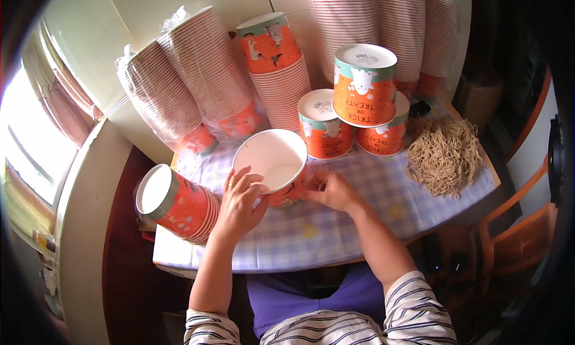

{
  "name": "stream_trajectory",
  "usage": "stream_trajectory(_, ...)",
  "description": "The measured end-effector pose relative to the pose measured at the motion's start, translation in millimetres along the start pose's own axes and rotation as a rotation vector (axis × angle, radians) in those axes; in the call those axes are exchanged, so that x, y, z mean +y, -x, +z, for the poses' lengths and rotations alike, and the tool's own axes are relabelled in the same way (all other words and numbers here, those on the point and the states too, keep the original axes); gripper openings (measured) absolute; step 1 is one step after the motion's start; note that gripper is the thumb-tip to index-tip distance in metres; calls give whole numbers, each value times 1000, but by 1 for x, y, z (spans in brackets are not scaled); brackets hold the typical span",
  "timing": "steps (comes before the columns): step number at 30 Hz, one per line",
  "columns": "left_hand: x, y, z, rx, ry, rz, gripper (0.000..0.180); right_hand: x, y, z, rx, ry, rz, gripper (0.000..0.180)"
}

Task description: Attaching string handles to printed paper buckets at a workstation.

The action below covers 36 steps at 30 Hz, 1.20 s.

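A paper bucket (286, 143), white inside and orange with pictures outside, stands mouth up on the table in front of me. My left hand (241, 201) grips its near left rim, fingertips over the edge and thumb on the outer wall. Against the bucket's right side, my right hand (330, 190) has its fingers curled closed in a pinch. Whatever sits between those fingertips is hidden. A short dark mark shows on the inner wall at the far left. Close by my left forearm, a tilted nested stack of such buckets (179, 204) leans at the table's left edge.
Three upside-down buckets form a small pyramid, one bucket (364, 84) on top. Right of them lies a heap of tan cords (444, 157). Tall nested stacks, some in clear plastic (206, 70), line the wall. A checked cloth (281, 240) covers the table; a wooden chair (521, 231) stands right.
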<state>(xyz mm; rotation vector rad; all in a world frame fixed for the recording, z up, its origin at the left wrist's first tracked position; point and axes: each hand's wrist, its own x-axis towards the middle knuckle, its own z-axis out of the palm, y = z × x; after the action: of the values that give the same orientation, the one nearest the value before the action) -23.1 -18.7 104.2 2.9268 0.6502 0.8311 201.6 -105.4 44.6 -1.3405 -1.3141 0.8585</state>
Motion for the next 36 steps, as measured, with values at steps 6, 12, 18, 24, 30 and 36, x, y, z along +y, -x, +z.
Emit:
stream_trajectory(6, 4, 8, 14, 220, 274, -110, 12, 3, 14, 10, -34, 320, 250, 46)
stream_trajectory(12, 15, 21, 25, 370, 389, -208, 12, -6, 26, 44, 176, 323, 152, 49)
stream_trajectory(18, 14, 36, 25, 528, 750, -324, 10, 1, 21, 58, 317, 123, -15, 29)
stream_trajectory(24, -1, 52, 34, 633, 928, -228, 18, -40, 6, 28, 362, 393, -484, 16)
stream_trajectory(30, -16, 68, 99, 771, 862, -432, 47, -143, -41, 33, 111, 802, -943, 22)
stream_trajectory(36, -7, 72, 112, 480, 996, -627, 48, -219, -95, 106, -94, 1124, -1286, 6)
